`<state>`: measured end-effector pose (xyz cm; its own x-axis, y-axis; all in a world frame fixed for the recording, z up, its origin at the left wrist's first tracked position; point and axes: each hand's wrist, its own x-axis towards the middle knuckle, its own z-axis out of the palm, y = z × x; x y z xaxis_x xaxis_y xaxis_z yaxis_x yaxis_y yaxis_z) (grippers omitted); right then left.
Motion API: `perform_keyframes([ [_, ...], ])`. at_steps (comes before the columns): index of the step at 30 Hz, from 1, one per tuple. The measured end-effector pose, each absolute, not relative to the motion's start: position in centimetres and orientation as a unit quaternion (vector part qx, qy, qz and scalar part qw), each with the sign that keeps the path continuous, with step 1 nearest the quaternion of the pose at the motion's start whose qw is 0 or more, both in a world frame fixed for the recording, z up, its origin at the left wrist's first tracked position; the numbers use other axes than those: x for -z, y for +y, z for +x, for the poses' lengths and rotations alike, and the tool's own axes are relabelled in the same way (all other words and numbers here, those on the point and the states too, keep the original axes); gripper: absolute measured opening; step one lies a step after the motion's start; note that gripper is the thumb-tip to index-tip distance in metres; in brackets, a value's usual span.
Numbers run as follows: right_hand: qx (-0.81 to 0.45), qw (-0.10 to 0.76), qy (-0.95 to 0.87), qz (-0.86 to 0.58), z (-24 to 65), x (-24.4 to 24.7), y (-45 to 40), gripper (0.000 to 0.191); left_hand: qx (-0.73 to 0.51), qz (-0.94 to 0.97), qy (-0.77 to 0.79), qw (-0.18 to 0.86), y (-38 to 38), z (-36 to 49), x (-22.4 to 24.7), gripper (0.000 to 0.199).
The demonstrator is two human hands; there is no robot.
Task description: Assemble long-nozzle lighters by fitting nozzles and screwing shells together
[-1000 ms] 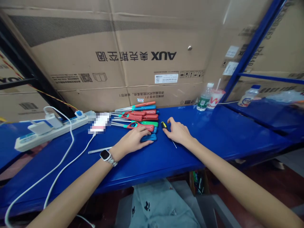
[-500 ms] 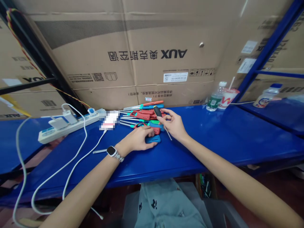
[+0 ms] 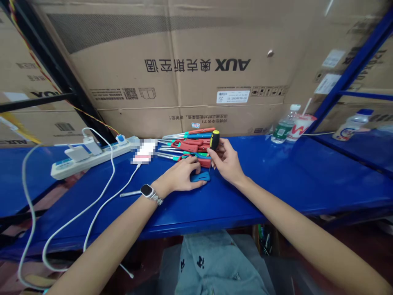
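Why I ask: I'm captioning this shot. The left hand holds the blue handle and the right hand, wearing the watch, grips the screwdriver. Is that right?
Not quite: the head view shows that the left hand wears the watch, not the right hand. The left hand holds the blue handle and the right hand grips the screwdriver.

Count: two hands, one left hand and one right hand. One screwdriver. One blue lighter counts separately; the piled lighters number at least five, overlap preventing an exact figure. One watch. One power strip carries three plugs. Two bottles, one cup, one straw.
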<state>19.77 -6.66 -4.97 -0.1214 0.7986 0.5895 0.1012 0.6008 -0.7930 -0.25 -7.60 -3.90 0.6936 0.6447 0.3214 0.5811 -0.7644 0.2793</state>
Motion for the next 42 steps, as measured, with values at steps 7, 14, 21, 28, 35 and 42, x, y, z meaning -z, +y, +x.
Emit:
perform_keyframes([
  [7,-0.306,0.595,-0.678,-0.304,19.5,4.8,-6.8,0.038,-0.202,0.919,0.332,0.071,-7.6,-0.3,3.9,0.033],
  [14,-0.324,0.592,-0.675,-0.297,19.3,4.9,-6.7,0.037,-0.199,0.924,0.321,0.053,-7.0,-0.3,4.0,0.039],
  [21,-0.318,0.586,-0.682,-0.300,19.3,4.7,-7.1,0.037,-0.198,0.927,0.317,0.041,-6.6,-0.4,4.2,0.039],
  [28,-0.335,0.568,-0.677,-0.326,19.4,4.2,-6.8,0.034,-0.202,0.924,0.321,0.044,-6.7,-0.5,4.2,0.037],
  [35,-0.425,0.494,-0.686,-0.323,20.1,3.1,-6.4,0.042,-0.205,0.923,0.322,0.044,-6.6,-0.6,4.4,0.037],
  [42,-0.414,0.460,-0.719,-0.315,20.3,3.3,-6.5,0.038,-0.209,0.925,0.314,0.052,-6.6,-0.7,4.5,0.036],
])
